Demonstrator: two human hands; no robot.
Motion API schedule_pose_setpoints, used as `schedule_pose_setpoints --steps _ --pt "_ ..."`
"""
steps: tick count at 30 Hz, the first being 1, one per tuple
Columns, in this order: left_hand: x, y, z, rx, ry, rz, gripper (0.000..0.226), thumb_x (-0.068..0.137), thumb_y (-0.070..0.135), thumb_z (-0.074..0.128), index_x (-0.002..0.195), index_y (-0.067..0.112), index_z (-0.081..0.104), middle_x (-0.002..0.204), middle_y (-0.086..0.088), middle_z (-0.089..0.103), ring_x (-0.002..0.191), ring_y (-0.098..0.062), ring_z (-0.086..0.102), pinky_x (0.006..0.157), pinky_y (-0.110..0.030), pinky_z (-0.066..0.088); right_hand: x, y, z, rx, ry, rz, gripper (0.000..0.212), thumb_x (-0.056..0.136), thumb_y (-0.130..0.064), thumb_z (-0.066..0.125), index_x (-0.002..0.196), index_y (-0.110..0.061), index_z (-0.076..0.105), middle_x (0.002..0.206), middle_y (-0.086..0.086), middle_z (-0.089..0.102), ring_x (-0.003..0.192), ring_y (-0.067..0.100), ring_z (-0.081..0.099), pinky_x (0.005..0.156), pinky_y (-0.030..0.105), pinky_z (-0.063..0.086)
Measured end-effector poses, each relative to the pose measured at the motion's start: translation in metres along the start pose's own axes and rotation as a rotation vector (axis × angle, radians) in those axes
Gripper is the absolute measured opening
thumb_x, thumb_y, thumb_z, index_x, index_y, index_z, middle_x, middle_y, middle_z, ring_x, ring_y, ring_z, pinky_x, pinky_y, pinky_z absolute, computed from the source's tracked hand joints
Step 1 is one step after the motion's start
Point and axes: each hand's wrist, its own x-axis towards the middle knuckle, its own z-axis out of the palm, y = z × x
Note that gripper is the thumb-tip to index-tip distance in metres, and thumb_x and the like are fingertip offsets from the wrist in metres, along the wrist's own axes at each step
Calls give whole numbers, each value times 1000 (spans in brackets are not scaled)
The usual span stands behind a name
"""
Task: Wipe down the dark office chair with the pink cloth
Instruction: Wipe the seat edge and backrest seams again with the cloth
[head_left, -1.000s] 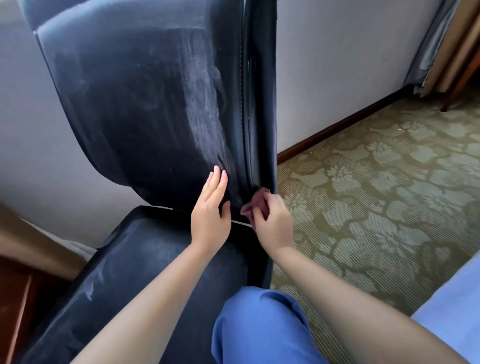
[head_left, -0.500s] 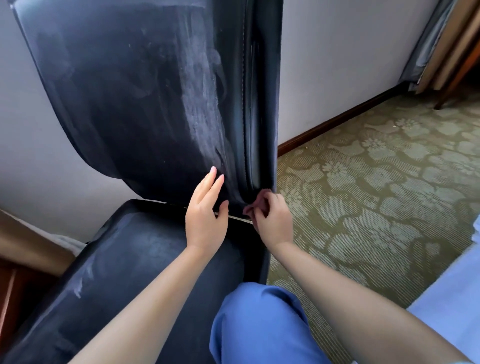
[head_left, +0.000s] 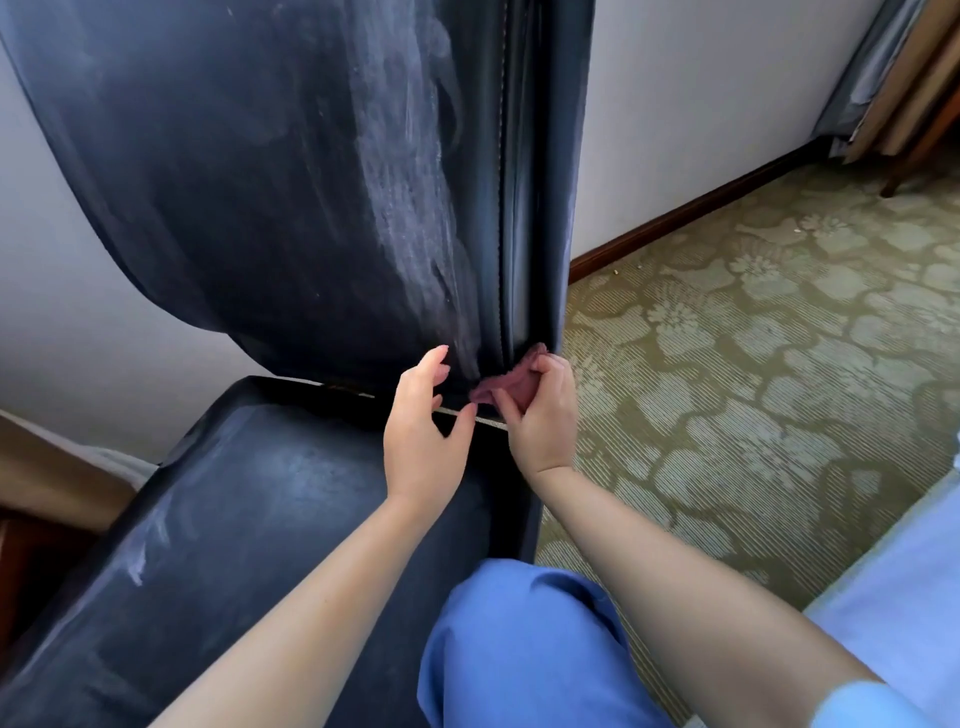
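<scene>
The dark office chair (head_left: 270, 208) fills the left and middle of the head view, its backrest upright with pale wipe streaks and its seat (head_left: 249, 519) below. My right hand (head_left: 540, 415) grips the bunched pink cloth (head_left: 511, 382) against the bottom of the backrest's right edge seam. My left hand (head_left: 421, 431) is just left of it at the backrest's lower edge, fingers slightly bent, thumb near the gap between seat and backrest, holding nothing.
A grey wall stands behind the chair, with a wooden baseboard (head_left: 675, 218) running right. Green patterned carpet (head_left: 753, 364) covers the floor on the right. My blue-clad knee (head_left: 519, 649) is beside the seat's front. Wooden furniture legs (head_left: 914, 150) stand far right.
My right hand has lifted the pink cloth a little up the backrest's right seam. My left hand's fingers have bent and eased off the backrest. The camera has moved slightly closer.
</scene>
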Motion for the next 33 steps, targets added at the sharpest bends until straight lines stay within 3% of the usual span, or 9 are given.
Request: schedule_pose_setpoints --steps 5,8,11,14,18,22,24,29,33 --pt "4 -3 0 -199 -130 -300 34 81 -2 69 99 26 59 99 10 63 103 -11 62 82 -12 49 -5 13 2 15 -21 198 33 72 -10 76 96 -1 55 95 10 54 86 16 47 77 29 39" --pt "5 -7 -1 -175 -219 -399 33 82 0 69 108 18 61 103 5 64 101 -9 61 82 -12 47 -10 3 1 71 27 586 23 78 -16 72 96 -7 60 98 4 54 85 12 49 71 21 34" --pt "4 -10 0 -214 -280 -509 37 83 3 69 117 15 60 108 0 65 99 -11 62 86 -20 45 -5 9 -12 455 -233 1173 9 94 -12 49 87 -13 55 89 5 56 79 20 57 66 28 45" --pt "5 -15 3 -251 -295 -573 34 84 2 67 114 14 61 109 -5 65 91 -11 61 79 -20 45 4 4 -21 678 -200 1317 14 95 -7 46 85 -12 54 89 9 58 80 23 59 76 38 52" --pt "5 -22 7 -237 -316 -605 31 83 2 66 112 14 62 109 -5 66 93 -12 60 78 -20 45 14 -34 -22 728 122 1018 20 88 -6 55 79 -20 67 86 2 64 82 17 60 81 31 48" --pt "2 -26 9 -237 -346 -627 30 86 0 63 112 15 62 111 -4 64 102 -15 60 88 -26 44 3 -26 -18 101 205 208 24 88 -3 56 108 -6 69 108 5 54 94 10 52 86 8 35" --pt "2 -30 9 -227 -364 -632 31 87 0 62 114 15 62 112 -4 64 104 -15 59 90 -26 45 1 -4 -15 -111 156 -62 25 86 0 55 106 -3 69 106 12 56 88 11 50 80 10 33" --pt "3 -32 13 -180 -377 -644 32 87 0 62 116 13 61 112 -4 64 104 -15 58 94 -28 45 -3 26 -10 -185 -71 -22 20 87 -3 52 101 -7 66 103 1 52 89 20 56 76 34 50" --pt "5 -27 19 -161 -384 -644 34 87 1 62 119 11 61 111 -2 63 103 -14 57 92 -26 44 8 14 -25 -219 -59 -106 22 83 -2 56 100 -6 68 98 4 53 81 25 57 66 27 47"
